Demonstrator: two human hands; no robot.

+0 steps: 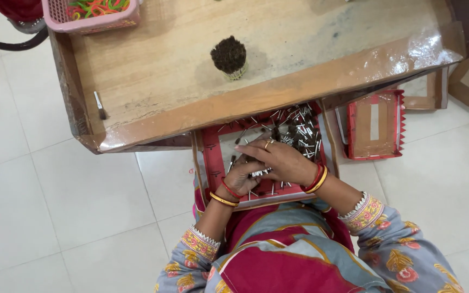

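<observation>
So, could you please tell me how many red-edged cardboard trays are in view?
2. One red-edged tray rests on the person's lap under both hands, holding small metal pieces. The other tray lies on the floor to the right, beside the wooden table. More may be hidden under the table.

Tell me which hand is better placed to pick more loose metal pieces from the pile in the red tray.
Right hand: it lies nearest the pile of metal pieces. The left hand cups a gathered bunch.

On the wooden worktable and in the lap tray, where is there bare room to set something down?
The wooden worktable is mostly bare right of the bristle bundle and between it and the pink basket. The red lap tray is crowded: metal pins and both hands, left and right.
</observation>
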